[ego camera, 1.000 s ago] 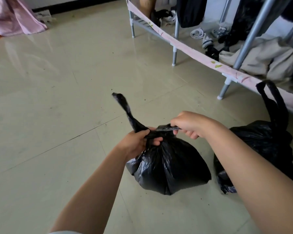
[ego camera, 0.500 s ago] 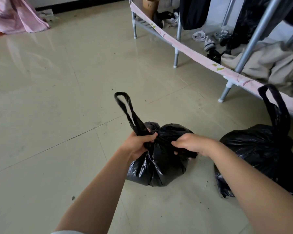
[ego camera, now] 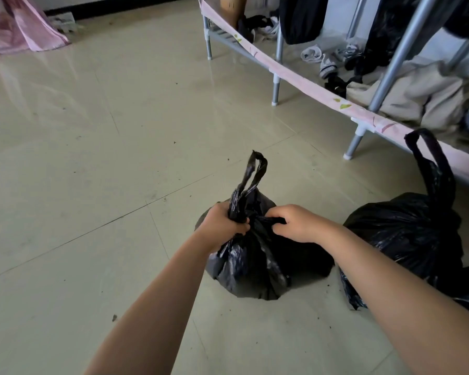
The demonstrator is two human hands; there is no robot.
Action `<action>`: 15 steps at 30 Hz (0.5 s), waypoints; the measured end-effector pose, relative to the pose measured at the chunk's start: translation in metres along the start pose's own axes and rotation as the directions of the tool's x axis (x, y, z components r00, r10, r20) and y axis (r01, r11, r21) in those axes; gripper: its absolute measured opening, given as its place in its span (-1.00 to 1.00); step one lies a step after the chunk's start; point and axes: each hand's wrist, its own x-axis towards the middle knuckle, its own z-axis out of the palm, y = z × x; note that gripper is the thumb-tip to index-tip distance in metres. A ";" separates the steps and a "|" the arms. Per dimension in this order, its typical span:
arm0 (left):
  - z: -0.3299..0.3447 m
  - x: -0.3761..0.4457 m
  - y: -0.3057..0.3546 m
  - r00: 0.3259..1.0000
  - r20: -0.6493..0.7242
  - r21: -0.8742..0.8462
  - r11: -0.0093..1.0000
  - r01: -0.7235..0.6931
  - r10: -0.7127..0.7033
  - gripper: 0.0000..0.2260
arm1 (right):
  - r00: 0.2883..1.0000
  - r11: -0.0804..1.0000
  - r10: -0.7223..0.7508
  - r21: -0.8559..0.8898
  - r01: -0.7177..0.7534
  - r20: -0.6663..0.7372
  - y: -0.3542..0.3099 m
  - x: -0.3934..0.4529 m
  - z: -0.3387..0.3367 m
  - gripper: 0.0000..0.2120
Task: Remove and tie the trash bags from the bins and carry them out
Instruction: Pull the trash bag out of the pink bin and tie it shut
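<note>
While the small black bag (ego camera: 257,263) sits on the tiled floor (ego camera: 92,185) in front of me, I judge that the step in hand is the tying of its neck. My left hand (ego camera: 222,228) is clenched around the base of one handle loop (ego camera: 255,171), which stands up above the fist. My right hand (ego camera: 295,223) has its fingers curled around the other strip of plastic, pulled sideways at the knot (I cannot see if the knot is already closed, because the black folds hide it). A second black bag (ego camera: 406,239) lies just beside on the right, its handle (ego camera: 431,163) upright, near the leg of a metal rack (ego camera: 275,87) that holds clothes (ego camera: 417,96).

The next move, I think, calls for pulling the two strips apart in opposite directions to tighten, then one more crossing if it is loose. After that both bags need a firm hold at the handles for carrying out. The plastic is thin, so a hard jerk may tear it.
</note>
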 end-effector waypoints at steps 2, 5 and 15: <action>0.001 0.004 -0.001 0.981 -0.193 0.062 0.998 -0.011 0.023 -0.66 | 1.000 1.000 0.001 -0.012 -0.001 0.000 -0.004 0.001 0.001 -0.85; 0.001 0.009 -0.004 0.888 -0.446 0.249 0.968 0.007 0.109 -0.75 | 1.000 0.998 -0.027 -0.058 0.028 0.010 -0.011 0.002 0.005 -0.88; 0.001 0.011 0.008 0.936 -0.221 -0.199 0.952 0.230 -0.273 -0.75 | 1.000 0.999 0.027 -0.036 -0.027 -0.006 0.000 0.001 0.006 -0.67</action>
